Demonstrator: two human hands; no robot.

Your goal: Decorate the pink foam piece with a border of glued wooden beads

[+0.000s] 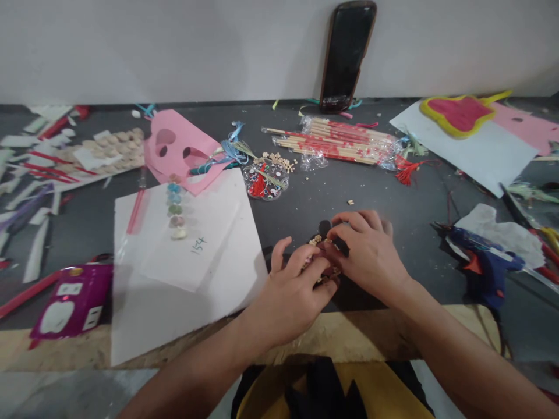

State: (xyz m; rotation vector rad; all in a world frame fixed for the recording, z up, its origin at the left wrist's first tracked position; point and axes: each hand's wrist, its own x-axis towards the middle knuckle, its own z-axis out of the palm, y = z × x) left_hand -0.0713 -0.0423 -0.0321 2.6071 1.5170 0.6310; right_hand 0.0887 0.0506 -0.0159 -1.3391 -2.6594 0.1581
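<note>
A small black craft piece (pixel 324 227) lies between my hands on the dark table, with tiny beige beads (pixel 315 240) along it. My left hand (pixel 292 288) is closed on its near left side, thumb and middle fingers bent in, one finger lifted. From the right, my right hand (pixel 369 253) pinches the black part, fingers curled over it. My hands cover most of the piece, so its full shape is hidden. Just beyond lie a few loose beige bits (pixel 350 202) and a clear round dish (pixel 266 179) of googly eyes and a red tassel.
A blue glue gun (pixel 484 256) lies to the right, near scissors (pixel 519 209). White board (pixel 187 314) and a purple packet (pixel 74 302) are at left. Wrapped sticks (pixel 336 139), a pink mask (pixel 174 145) and a leaning phone (pixel 347 55) stand behind. Paper scraps (pixel 39 244) cover the far left.
</note>
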